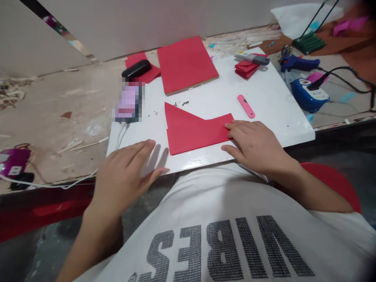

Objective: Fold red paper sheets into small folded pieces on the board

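Note:
A folded piece of red paper (194, 133) lies flat on a white board (202, 162) in front of me, its upper left corner rising to a point. The fingertips of my right hand (254, 143) rest on the paper's right end, fingers stretched out. My left hand (126, 168) is held over the board's left front corner, fingers extended, apart from the paper and holding nothing. Just beyond my right hand is a pink cutter (246, 106). Some small dark scraps (185, 103) lie behind the paper.
A red-covered stack (188, 64) stands at the board's back, with a black case (136, 69) and a cabled phone (128, 102) to its left. A grey-handled cutter (252, 58) lies on folded red pieces (246, 70). Farther right are a blue glue gun (299, 62) and a blue-and-white socket box (310, 96).

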Demonstrator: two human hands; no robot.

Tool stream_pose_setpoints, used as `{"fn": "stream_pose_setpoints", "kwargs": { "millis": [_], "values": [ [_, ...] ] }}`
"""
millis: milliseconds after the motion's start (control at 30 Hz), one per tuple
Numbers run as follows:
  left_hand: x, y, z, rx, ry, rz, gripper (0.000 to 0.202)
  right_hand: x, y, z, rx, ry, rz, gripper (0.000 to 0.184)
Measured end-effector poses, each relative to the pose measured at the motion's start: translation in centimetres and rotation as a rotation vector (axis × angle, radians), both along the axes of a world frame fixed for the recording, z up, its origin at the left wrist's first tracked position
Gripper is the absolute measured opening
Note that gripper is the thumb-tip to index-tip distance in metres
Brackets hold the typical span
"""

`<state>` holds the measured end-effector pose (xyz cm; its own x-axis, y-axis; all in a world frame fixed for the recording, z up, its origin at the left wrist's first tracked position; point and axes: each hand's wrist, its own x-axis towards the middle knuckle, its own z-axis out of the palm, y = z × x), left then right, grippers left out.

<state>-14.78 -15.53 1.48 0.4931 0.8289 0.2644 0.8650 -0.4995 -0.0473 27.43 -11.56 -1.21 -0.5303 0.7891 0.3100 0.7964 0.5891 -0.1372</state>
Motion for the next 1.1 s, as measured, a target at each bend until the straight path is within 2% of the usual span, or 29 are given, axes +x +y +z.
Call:
{"fn": "stream_pose_setpoints", "kwargs": {
  "millis": [100,167,300,400,500,567,633,700,767,800,867,933,1000,1100],
  "values": [
    [1.6,3.0,1.4,-0.052,0.058,-0.152,0.04,-0.4,0.7,1.2,0.013,-0.114,0.025,0.016],
    [2.7,5.3,1.7,-0.13,0.125,-0.305,0.04,-0.6,1.0,1.9,0.057,-0.197,0.057,0.012],
    [4.8,8.4,2.2,-0.165,0.308,-0.486,0.05,-0.6,1.7,2.7,0.108,-0.31,0.15,0.028],
    [6.0,8.4,2.7,-0.072,0.366,-0.598,0.048,-0.4,2.5,2.8,0.127,-0.381,0.208,0.033],
    [7.2,7.1,2.7,0.035,0.28,-0.69,0.04,-0.3,3.6,3.0,0.15,-0.392,0.261,0.034],
    [8.0,6.5,2.5,0.063,0.207,-0.703,0.035,-0.3,4.8,3.3,0.157,-0.374,0.262,0.035],
    [8.9,6.5,2.4,0.001,0.142,-0.737,0.029,-0.2,6.6,3.5,0.141,-0.349,0.208,0.034],
    [9.8,7.5,2.1,-0.173,0.124,-0.799,0.042,0.4,8.8,3.3,0.082,-0.301,0.103,0.032],
    [10.5,9.0,1.6,-0.358,0.141,-0.793,0.072,1.7,11.1,2.6,0.019,-0.233,-0.072,0.035],
    [10.8,9.8,1.1,-0.411,0.144,-0.748,0.084,2.5,12.1,2.1,0.025,-0.195,-0.165,0.04],
    [11.4,11.3,0.1,-0.465,0.128,-0.647,0.099,4.2,13.5,1.2,0.046,-0.151,-0.256,0.052],
    [12.2,12.3,-0.9,-0.502,0.103,-0.582,0.103,5.5,13.9,0.9,-0.031,-0.107,-0.274,0.055],
    [13.4,12.8,-1.3,-0.502,0.062,-0.513,0.1,6.2,13.6,1.2,-0.175,-0.074,-0.235,0.055],
    [15.1,13.4,-0.6,-0.463,-0.024,-0.366,0.093,6.3,12.6,2.6,-0.337,-0.023,-0.152,0.058]
  ]
}}
